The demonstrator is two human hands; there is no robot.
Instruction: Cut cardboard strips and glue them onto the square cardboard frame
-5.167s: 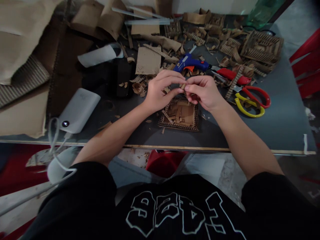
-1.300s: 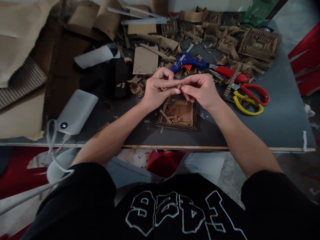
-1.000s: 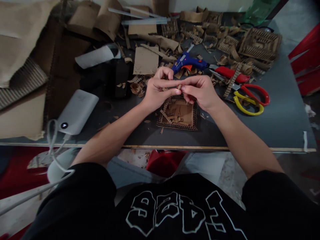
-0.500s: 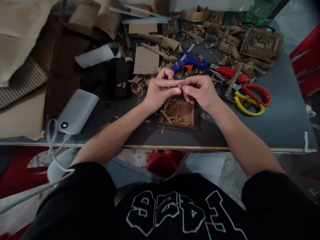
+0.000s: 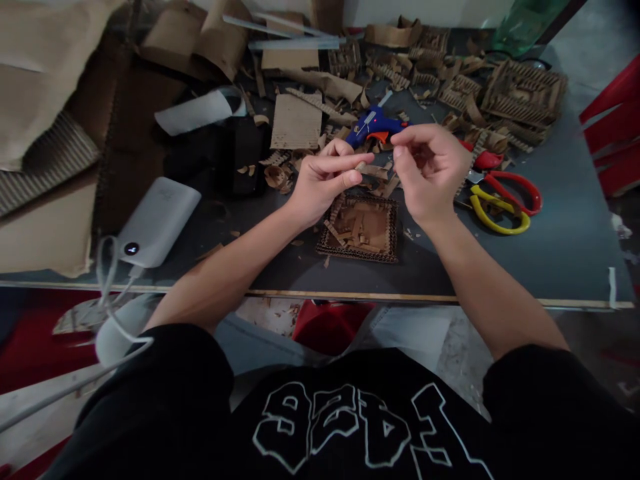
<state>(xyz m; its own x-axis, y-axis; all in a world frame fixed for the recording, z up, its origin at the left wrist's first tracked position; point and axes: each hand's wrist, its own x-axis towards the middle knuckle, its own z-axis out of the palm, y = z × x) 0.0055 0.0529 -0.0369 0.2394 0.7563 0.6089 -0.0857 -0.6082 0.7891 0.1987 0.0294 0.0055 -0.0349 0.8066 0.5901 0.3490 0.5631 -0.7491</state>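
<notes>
Between the thumb and forefinger of my left hand [image 5: 325, 179] is a small piece of cardboard [image 5: 361, 166], mostly covered by the fingers. My right hand [image 5: 434, 170] is apart from it, to the right, thumb and forefinger drawn together at the tips; whatever they may pinch is too small to make out. Below both hands a square cardboard tray [image 5: 384, 256] with a corrugated rim lies on the table, loose cardboard strips inside it. Just beyond the hands rests a blue glue gun [image 5: 374, 124] with an orange trigger.
Scissors with red and yellow handles [image 5: 500, 212] lie right, partly beside a red-handled tool [image 5: 487, 160]. Cardboard scraps and a corrugated square piece [image 5: 525, 93] cover the back. A cabled power bank [image 5: 159, 220] and large cardboard sheets [image 5: 45, 220] are at left.
My right hand has moved away from the left, to the right and slightly up. The left hand has stayed nearly in place with the small piece of cardboard.
</notes>
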